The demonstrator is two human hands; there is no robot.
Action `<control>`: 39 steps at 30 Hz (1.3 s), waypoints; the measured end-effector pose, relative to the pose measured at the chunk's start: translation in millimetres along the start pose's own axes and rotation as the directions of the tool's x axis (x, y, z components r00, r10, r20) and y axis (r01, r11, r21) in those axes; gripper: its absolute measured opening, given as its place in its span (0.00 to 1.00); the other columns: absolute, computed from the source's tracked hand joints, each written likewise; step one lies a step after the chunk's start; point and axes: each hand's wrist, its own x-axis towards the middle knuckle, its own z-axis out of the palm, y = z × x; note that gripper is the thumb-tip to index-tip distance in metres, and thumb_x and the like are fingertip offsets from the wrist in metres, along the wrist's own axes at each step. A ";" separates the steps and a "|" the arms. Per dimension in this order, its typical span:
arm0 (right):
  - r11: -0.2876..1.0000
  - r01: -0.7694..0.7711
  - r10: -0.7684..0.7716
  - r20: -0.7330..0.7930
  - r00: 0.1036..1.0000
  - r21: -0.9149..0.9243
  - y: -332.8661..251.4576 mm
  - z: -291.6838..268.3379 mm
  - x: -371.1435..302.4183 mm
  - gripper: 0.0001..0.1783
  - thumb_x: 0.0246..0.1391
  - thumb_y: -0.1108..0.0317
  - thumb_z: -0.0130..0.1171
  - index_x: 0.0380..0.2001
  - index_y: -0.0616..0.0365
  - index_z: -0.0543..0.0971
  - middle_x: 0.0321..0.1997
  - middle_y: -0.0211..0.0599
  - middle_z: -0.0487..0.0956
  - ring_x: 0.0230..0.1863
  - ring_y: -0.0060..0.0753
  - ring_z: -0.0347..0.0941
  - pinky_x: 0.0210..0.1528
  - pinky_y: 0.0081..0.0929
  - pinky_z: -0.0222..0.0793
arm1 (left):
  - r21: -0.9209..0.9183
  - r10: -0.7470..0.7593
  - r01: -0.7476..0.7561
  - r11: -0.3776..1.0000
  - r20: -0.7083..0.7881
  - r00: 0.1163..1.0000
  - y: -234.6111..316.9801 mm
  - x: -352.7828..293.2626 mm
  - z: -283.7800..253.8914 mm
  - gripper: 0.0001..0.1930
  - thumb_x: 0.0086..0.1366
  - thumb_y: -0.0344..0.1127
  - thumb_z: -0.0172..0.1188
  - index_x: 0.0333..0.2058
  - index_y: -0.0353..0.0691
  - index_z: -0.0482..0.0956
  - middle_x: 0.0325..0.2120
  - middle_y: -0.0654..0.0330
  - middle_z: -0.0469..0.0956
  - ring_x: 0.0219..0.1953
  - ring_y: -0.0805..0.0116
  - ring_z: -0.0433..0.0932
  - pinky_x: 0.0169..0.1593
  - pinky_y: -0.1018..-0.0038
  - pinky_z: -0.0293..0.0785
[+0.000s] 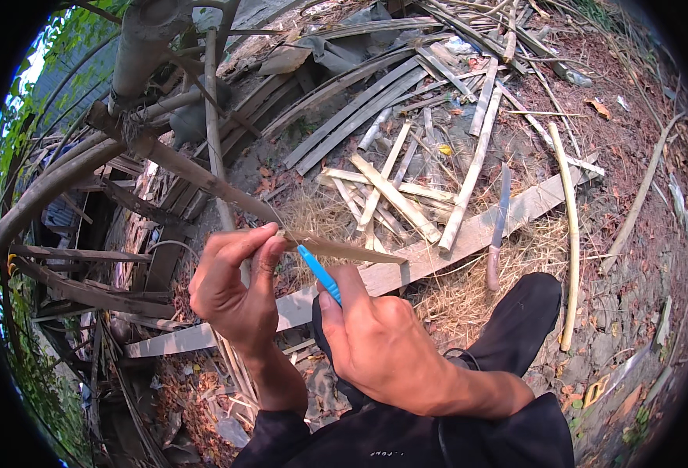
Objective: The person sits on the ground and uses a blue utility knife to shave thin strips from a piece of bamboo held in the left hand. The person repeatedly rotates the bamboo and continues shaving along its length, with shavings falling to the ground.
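Note:
My left hand [238,288] is closed in a pinch, thumb against forefinger, on a small pale piece of wood [281,233] that shows only at the fingertips. Just to its right, my right hand [383,335] grips a slim blue ribbed tool [318,274], its tip pointing up-left at that piece. Whether the tool has a blade cannot be made out. Behind both hands, a brown wooden pole [211,184] slants down from the upper left, and a long plank [445,253] lies across the ground.
A knife [500,226] with a wooden handle rests across the plank. Split bamboo pieces [397,195] lie heaped beyond it, among straw shavings [468,300]. A curved peeled stick [568,242] and a yellow-handled saw [605,382] are on the right. Poles and boards crowd the left.

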 end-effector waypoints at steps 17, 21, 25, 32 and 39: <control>0.699 -0.649 0.631 -0.169 0.758 -0.301 235.6 26.9 -80.2 0.18 0.61 0.63 0.41 0.37 0.70 0.70 0.21 0.64 0.74 0.31 0.62 0.75 0.36 0.48 0.68 | -0.113 -0.073 0.079 0.990 0.058 0.996 -14.6 9.9 0.7 0.07 0.54 0.22 0.64 0.33 0.30 0.79 0.28 0.58 0.78 0.31 0.74 0.76 0.38 0.81 0.72; 0.924 -0.383 0.380 -0.091 0.920 -0.013 116.6 7.5 -16.3 0.17 0.63 0.58 0.42 0.36 0.63 0.71 0.14 0.43 0.67 0.17 0.41 0.66 0.23 0.37 0.59 | -0.055 0.019 -0.016 0.998 0.047 0.999 -15.0 6.6 -6.8 0.07 0.53 0.23 0.65 0.33 0.31 0.80 0.30 0.59 0.78 0.35 0.72 0.76 0.44 0.79 0.70; 0.998 -0.029 0.038 -0.196 0.980 0.048 52.5 7.5 6.3 0.14 0.63 0.62 0.44 0.36 0.63 0.71 0.15 0.38 0.67 0.16 0.32 0.65 0.23 0.33 0.59 | 0.073 0.153 -0.160 0.984 0.089 0.984 -9.3 5.5 5.4 0.06 0.57 0.23 0.61 0.34 0.30 0.79 0.34 0.55 0.79 0.42 0.67 0.75 0.51 0.73 0.68; 0.917 -0.206 0.192 -0.076 0.979 -0.340 133.7 39.2 -22.1 0.11 0.58 0.71 0.45 0.35 0.72 0.69 0.17 0.56 0.72 0.22 0.60 0.72 0.28 0.46 0.67 | 0.090 0.219 -0.229 0.969 0.105 0.970 -16.7 11.3 0.2 0.05 0.57 0.24 0.62 0.33 0.31 0.78 0.34 0.55 0.78 0.45 0.64 0.74 0.55 0.68 0.64; 0.947 -0.320 0.321 -0.055 0.946 0.028 86.3 14.5 -13.3 0.13 0.61 0.66 0.43 0.39 0.68 0.68 0.13 0.58 0.70 0.21 0.62 0.70 0.24 0.48 0.62 | 0.041 0.181 -0.182 0.983 0.008 0.983 -14.9 3.5 3.8 0.07 0.52 0.25 0.66 0.30 0.33 0.78 0.29 0.57 0.78 0.42 0.61 0.72 0.50 0.68 0.66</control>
